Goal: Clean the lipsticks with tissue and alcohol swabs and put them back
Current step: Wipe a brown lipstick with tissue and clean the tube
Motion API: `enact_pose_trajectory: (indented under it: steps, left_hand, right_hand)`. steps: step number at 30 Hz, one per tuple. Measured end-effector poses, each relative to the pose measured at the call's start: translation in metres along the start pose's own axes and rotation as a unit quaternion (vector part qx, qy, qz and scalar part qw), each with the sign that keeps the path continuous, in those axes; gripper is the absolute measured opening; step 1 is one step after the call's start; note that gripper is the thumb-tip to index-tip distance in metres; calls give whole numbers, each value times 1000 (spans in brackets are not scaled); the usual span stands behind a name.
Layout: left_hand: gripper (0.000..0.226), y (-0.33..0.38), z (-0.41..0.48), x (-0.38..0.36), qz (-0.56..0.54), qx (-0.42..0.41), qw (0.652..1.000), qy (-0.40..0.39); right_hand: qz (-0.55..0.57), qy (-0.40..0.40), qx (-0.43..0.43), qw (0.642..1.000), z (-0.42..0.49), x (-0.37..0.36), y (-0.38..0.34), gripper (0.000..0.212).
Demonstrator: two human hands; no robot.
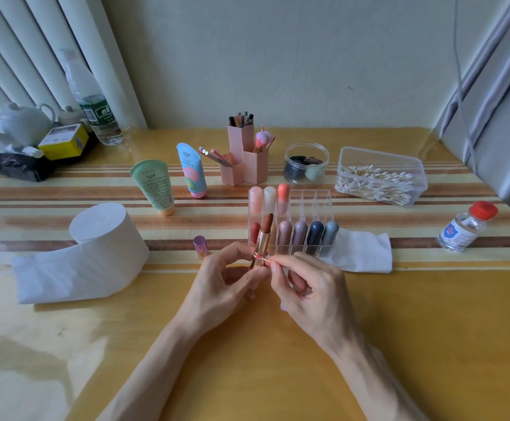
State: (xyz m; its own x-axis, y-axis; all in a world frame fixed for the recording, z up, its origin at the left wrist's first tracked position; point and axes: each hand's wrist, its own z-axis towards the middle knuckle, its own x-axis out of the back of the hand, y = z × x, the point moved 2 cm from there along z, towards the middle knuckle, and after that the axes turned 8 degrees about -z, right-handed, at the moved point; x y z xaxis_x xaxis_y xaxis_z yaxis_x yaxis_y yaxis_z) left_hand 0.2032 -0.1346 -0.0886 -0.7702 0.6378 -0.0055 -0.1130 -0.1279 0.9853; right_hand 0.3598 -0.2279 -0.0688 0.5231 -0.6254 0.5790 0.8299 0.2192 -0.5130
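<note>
My left hand (226, 276) grips the base of an uncapped rose-gold lipstick (263, 241) with its brown stick extended, held upright in front of the clear lipstick organizer (320, 202). My right hand (305, 284) pinches a cotton swab (266, 260) whose tip touches the lipstick's metal collar. The purple lipstick cap (200, 245) stands on the table left of my left hand. Several capped lipsticks (299, 235) fill the organizer's front row, and three stand in its back row. A folded tissue (363, 252) lies right of the organizer.
A toilet-paper roll (105, 235) with a loose sheet sits at the left. An alcohol bottle (465, 227) with a red cap stands at the right, behind it a clear swab box (378, 177). Two cream tubes (156, 186), a pink brush holder (244, 156) and a sponge jar (307, 164) line the back.
</note>
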Motion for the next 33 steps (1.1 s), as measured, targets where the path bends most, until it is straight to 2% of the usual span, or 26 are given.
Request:
enact_pose_trajectory:
  steps: [11,17,19,21,23,25,27,29,31,33]
  left_hand:
    - [17,4,-1,2,2,-11,1000,-14]
    - [20,6,-1,-1,12,-18,999,-48]
    - [22,5,-1,-2,-5,-7,999,-44]
    - [22,4,-1,-2,-25,2,999,-41]
    - [21,4,-2,-2,-40,5,998,-45]
    - [19,5,-2,-3,-39,0,998,-53]
    - [20,7,-2,-6,-33,-7,997,-63]
    - [24,9,-2,-8,-30,-9,997,-68]
    - [26,9,-2,-8,-30,-10,997,-68]
    - [28,9,-1,-8,-30,-14,997,-66]
  right_hand:
    - [-8,0,-13,1000,0,5,1,14]
    - [-26,6,-25,999,-1,4,8,9]
    - [-22,42,-35,998,-1,7,10,8]
    - [-34,124,-45,991,2,14,12,9]
    - [-82,215,-73,970,3,24,18,12]
    - [-145,268,-130,944,2,34,34,15]
    - [-219,248,-203,922,-1,38,56,17]
    - [-277,169,-265,908,-5,36,77,18]
    - [-283,98,-306,904,-8,30,87,16]
    - [-276,77,-313,905,-10,25,89,15]
